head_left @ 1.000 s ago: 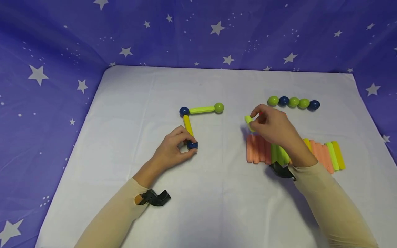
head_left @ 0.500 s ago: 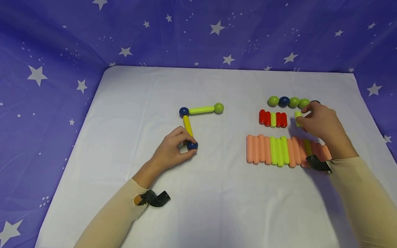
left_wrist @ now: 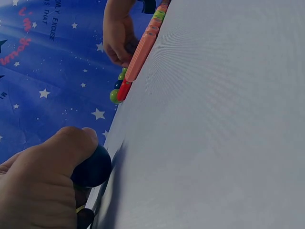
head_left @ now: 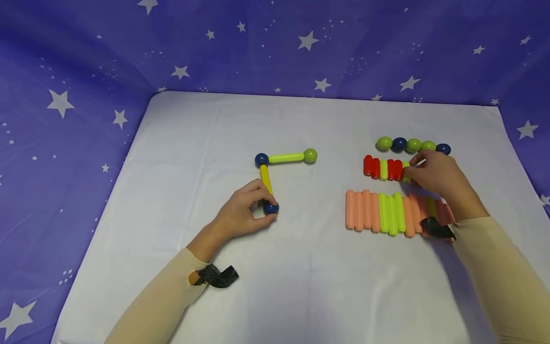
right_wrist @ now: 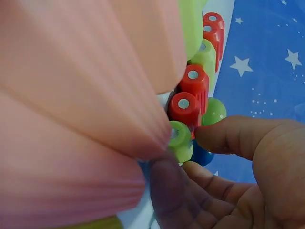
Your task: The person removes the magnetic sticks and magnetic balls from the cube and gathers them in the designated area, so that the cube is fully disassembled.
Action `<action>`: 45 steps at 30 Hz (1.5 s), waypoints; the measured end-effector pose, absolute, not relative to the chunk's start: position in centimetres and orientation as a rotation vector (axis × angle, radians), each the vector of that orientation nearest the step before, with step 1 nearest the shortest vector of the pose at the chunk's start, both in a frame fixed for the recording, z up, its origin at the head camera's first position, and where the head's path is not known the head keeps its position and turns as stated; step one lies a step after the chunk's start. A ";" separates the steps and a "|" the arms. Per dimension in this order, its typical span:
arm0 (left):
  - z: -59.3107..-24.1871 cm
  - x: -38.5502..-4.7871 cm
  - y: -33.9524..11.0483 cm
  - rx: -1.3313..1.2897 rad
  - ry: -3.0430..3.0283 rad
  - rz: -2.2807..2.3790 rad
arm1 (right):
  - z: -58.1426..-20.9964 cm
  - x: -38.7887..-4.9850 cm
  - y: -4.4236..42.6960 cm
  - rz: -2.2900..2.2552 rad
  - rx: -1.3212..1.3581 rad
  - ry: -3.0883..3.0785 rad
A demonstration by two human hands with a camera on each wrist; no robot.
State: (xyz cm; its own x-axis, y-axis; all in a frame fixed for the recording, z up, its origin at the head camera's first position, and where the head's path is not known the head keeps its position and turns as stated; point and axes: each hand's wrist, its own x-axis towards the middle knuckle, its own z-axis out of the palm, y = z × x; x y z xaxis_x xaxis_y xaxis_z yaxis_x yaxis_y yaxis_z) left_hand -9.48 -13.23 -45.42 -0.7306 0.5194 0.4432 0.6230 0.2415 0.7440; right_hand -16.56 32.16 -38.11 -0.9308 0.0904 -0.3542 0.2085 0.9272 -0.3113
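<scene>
With thumb and fingers, my left hand (head_left: pixel 240 215) pinches a dark blue ball (head_left: pixel 271 207) at the near end of a yellow stick (head_left: pixel 266 178). That stick meets another blue ball (head_left: pixel 261 160), from which a lime stick (head_left: pixel 287 158) runs right to a green ball (head_left: pixel 311 155). My right hand (head_left: pixel 442 177) holds a short lime magnetic stick (right_wrist: pixel 180 138) at the right end of a row of short red and lime sticks (head_left: pixel 390 169). In the right wrist view, silvery magnet tips show on these short sticks.
Nearer than the short row lies a row of long salmon and lime sticks (head_left: pixel 358 210), its right part hidden by my right wrist. Behind stands a line of green and blue balls (head_left: pixel 399 145). A starry blue cloth (head_left: pixel 275 48) backs the white table (head_left: pixel 275 286).
My right hand has carried the short lime stick rightward, past the short row, then slightly back left against the row's right end. The left hand keeps its grip on the blue ball.
</scene>
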 end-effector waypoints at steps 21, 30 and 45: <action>-45.8 -9.5 -13.3 -1.205 -2.362 -1.457 | -35.3 -19.2 15.6 -0.620 -0.618 2.636; -45.4 -9.4 -13.4 -1.206 -2.388 -1.454 | -37.8 -21.0 11.9 -0.560 -0.508 2.599; -45.4 -9.4 -13.1 -1.198 -2.384 -1.448 | -37.1 -19.6 16.8 -0.880 -0.470 2.648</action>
State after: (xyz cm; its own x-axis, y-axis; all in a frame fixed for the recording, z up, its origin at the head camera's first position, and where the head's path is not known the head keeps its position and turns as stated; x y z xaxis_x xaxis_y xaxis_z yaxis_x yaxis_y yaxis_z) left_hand -9.42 -13.13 -45.38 -0.6841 0.5676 0.4582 0.6682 0.2357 0.7057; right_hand -19.57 16.76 -37.11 -0.8978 -0.3989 -0.1866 -0.2078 0.7572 -0.6193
